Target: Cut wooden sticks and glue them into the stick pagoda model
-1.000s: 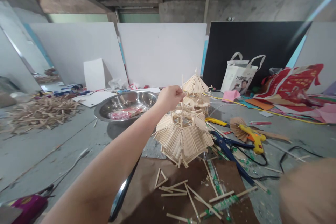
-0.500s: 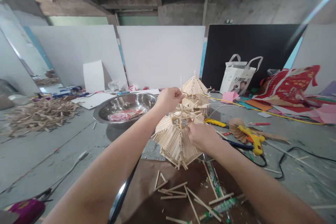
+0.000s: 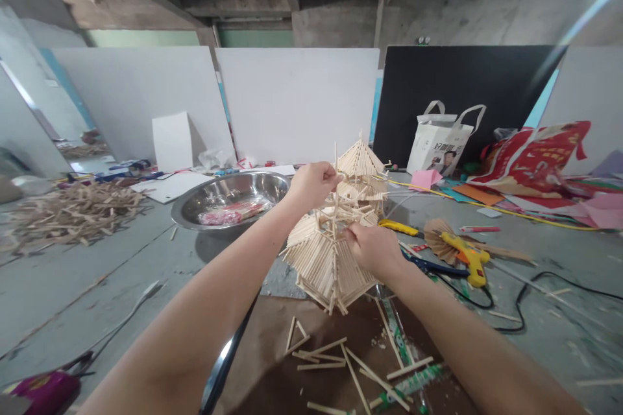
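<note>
A model building of thin wooden sticks (image 3: 318, 266), with a sloping many-sided roof, stands before me. Above its roof, my left hand (image 3: 314, 185) is closed in a pinch on an upright wooden stick (image 3: 335, 154). My right hand (image 3: 374, 248) rests at the roof's right upper side, fingers curled together near the top opening. Whatever its fingertips hold is hidden. Just behind rises a second stick tower with a pointed roof (image 3: 361, 159). Loose sticks (image 3: 321, 366) and green-printed plastic wrappers (image 3: 413, 379) lie on a brown sheet (image 3: 263, 350) below.
A steel basin (image 3: 182, 215) holding wrapped packets stands left, beyond it a heap of wood pieces (image 3: 73, 211). To the right lie a yellow glue gun (image 3: 470, 258), a yellow cutter (image 3: 399, 227) and a black cable (image 3: 523, 311). A purple tool (image 3: 46, 392) sits at lower left.
My right hand has shifted very slightly at the roof's edge. The left hand keeps its pinch on the upright stick, and the model stays in place.
</note>
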Demonstrator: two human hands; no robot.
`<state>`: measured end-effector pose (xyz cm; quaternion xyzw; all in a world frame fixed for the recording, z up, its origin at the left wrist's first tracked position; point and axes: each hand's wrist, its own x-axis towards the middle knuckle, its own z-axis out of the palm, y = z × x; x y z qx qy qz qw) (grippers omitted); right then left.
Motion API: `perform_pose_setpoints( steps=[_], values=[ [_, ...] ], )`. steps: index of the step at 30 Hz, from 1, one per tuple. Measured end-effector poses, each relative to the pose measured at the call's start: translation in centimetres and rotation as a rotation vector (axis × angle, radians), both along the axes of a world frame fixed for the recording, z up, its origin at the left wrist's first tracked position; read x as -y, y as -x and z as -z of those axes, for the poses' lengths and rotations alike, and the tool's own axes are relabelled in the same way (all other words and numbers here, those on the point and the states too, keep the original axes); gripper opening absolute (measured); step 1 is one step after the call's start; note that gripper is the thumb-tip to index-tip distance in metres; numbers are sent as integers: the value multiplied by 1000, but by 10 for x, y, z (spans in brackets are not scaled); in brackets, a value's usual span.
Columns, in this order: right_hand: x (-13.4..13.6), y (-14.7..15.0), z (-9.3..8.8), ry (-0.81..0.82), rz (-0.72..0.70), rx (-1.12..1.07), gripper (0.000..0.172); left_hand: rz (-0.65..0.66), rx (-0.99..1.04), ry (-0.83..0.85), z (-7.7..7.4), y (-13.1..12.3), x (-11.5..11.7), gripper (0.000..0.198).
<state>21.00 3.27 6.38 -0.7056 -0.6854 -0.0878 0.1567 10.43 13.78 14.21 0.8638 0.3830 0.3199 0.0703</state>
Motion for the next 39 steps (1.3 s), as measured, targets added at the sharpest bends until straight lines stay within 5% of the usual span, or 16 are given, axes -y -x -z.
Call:
perform_pose_setpoints(
  steps=[5,9,12,15,18,25,33,39],
  values=[
    [19,-22,6,-144,-209,-268,37,-5,-7,4,0,0,0,22],
    [22,-46,2,-386,-150,-692,30,-6,-13,1,-1,0,1,22],
    [8,-56,1,-320,-159,-845,39,-10,-13,-10,0,-1,0,22],
    [-9,-56,2,-113,-232,-823,57,-9,-12,-15,0,-1,-1,23],
    [-17,-50,2,26,-243,-615,41,-3,-9,-18,1,0,-2,23],
    [-9,-50,-3,-10,-285,-362,27,-3,-10,-13,1,0,-1,22],
    [20,-66,-28,-458,-470,-1411,32,-11,-9,6,-1,0,2,22],
    [33,-96,-52,-694,-570,-1759,24,-14,-8,6,-1,0,3,22]
  ],
)
